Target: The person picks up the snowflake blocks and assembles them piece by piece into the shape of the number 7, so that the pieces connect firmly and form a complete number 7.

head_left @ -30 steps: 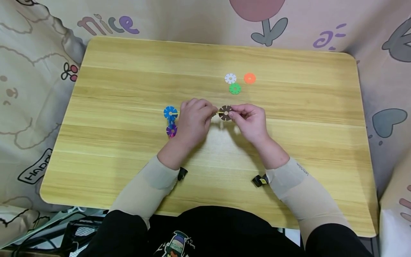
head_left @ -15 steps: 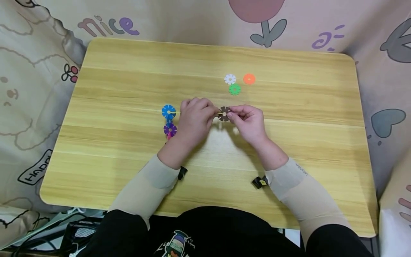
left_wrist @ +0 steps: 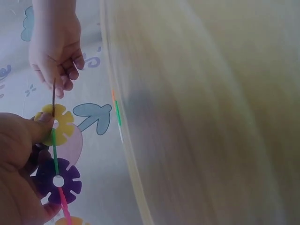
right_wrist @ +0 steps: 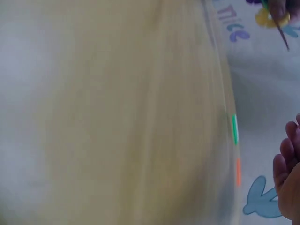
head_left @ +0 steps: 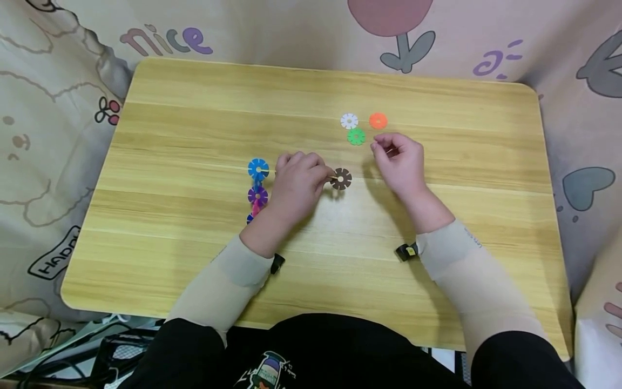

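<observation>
My left hand (head_left: pixel 301 178) pinches a yellow notched disc (left_wrist: pixel 66 117) in a chain of interlocking plastic discs, holding the chain raised over the table. At its right end a brown disc (head_left: pixel 347 179) stands out past the fingertips. Left of the hand, the chain shows a blue disc (head_left: pixel 252 169) and a purple disc (head_left: pixel 263 195) hanging downward; the middle is hidden behind the hand. In the left wrist view a green disc (left_wrist: pixel 55 145) appears edge-on between yellow and dark purple. My right hand (head_left: pixel 402 162), fingers loosely curled around nothing, is apart from the chain, close to the loose discs.
Loose on the wooden table (head_left: pixel 466 216) lie a white disc (head_left: pixel 349 115), a green disc (head_left: pixel 356 142) touching or nearly touching it, and an orange disc (head_left: pixel 378 115) to their right. A printed curtain (head_left: pixel 291 32) hangs behind the table's far edge.
My right hand has let go of the brown disc and moved right and away from me, toward the loose discs. My left hand keeps its pinch on the chain, almost unmoved.
</observation>
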